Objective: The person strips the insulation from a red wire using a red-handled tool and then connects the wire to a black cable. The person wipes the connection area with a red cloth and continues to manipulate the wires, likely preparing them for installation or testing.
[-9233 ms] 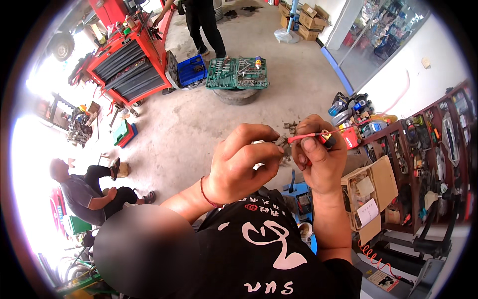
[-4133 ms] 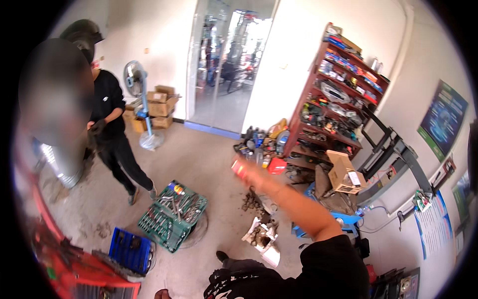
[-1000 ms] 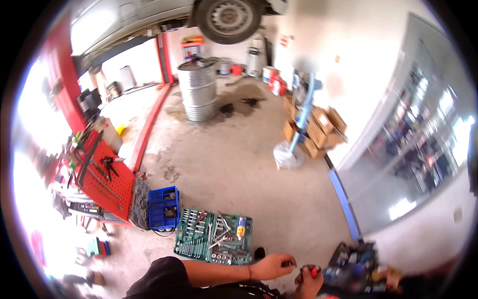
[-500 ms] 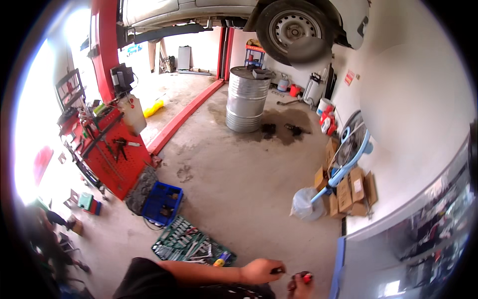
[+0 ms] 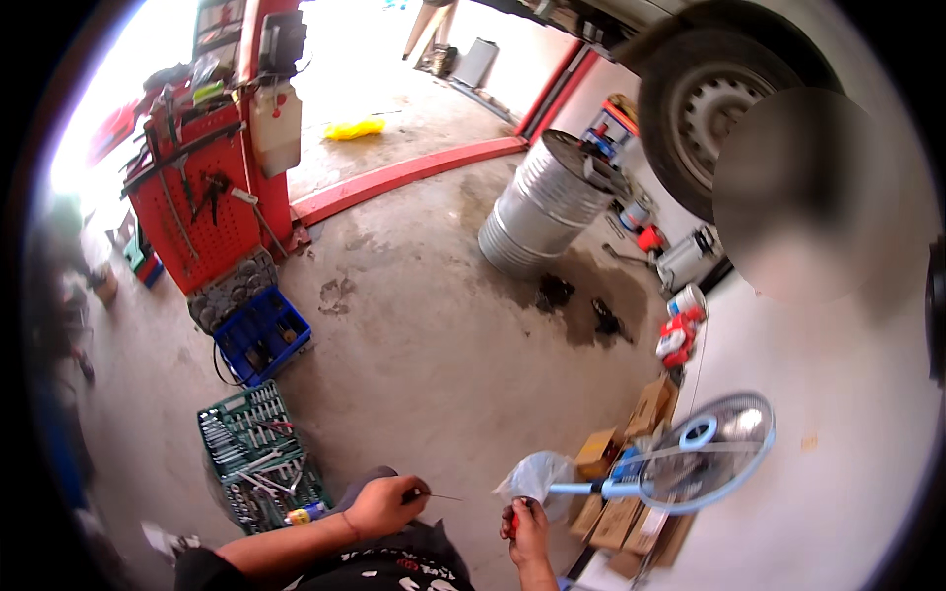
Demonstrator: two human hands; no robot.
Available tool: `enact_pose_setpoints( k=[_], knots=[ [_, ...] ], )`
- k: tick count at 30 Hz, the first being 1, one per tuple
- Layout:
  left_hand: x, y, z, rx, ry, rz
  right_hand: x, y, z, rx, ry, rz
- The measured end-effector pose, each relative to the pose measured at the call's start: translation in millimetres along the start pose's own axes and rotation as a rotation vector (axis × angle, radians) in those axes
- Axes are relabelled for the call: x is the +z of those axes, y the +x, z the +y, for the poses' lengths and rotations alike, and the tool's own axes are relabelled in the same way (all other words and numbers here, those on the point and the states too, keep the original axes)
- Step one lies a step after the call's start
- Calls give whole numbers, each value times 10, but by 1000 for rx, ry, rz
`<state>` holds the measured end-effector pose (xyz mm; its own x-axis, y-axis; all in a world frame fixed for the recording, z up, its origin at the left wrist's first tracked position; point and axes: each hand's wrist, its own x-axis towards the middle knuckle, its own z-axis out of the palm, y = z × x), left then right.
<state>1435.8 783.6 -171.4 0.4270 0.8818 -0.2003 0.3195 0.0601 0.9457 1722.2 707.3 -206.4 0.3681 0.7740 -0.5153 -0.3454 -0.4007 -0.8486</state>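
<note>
My left hand (image 5: pixel 386 506) is closed around a dark-handled thin tool, whose slim metal shaft (image 5: pixel 446 496) points right toward my other hand. Its exact kind is too small to tell. Apart from it, my right hand (image 5: pixel 533 537) is closed on a small red object (image 5: pixel 514 523), mostly hidden by the fingers. Left of my left forearm, an open green socket set (image 5: pixel 258 448) lies on the floor with several sockets and wrenches. At its near end rests a yellow and blue can (image 5: pixel 307 513).
A blue toolbox (image 5: pixel 258 335) stands beyond the socket set, near a red tool cart (image 5: pixel 202 197). Ahead is a metal drum (image 5: pixel 542 212) beside a dark floor stain. On the right are a blue fan (image 5: pixel 700 458), cardboard boxes (image 5: pixel 619 522) and a raised car's wheel (image 5: pixel 705 118).
My view has turned and tilted, shifting the surroundings. My hands have moved farther apart, and the thin shaft in the left one now shows plainly.
</note>
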Motion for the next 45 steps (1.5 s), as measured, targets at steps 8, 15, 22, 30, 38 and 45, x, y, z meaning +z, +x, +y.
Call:
enact_pose_setpoints(
  k=[8, 15, 22, 30, 38, 45],
  knots=[
    [-530, 2151, -710, -234, -204, 328, 1241, 2652, -1003, 144, -300, -211],
    [-1905, 4478, -563, -204, -313, 375, 2456, 4200, -1712, 264, -410, -292],
    [-3107, 6621, -231, -194, -174, 306, 3026, 5824, -2611, 186, -316, -91],
    [-3743, 9438, -558, -338, -69, 185, 3950, 8187, -2680, 402, -169, -55],
    [-4406, 12177, -680, -464, -375, 171, 5426, 10831, -4302, 447, -171, -74],
    [-5718, 14612, -369, -585, -369, 104, 6767, 12859, -5629, 370, -200, -141]
  ],
)
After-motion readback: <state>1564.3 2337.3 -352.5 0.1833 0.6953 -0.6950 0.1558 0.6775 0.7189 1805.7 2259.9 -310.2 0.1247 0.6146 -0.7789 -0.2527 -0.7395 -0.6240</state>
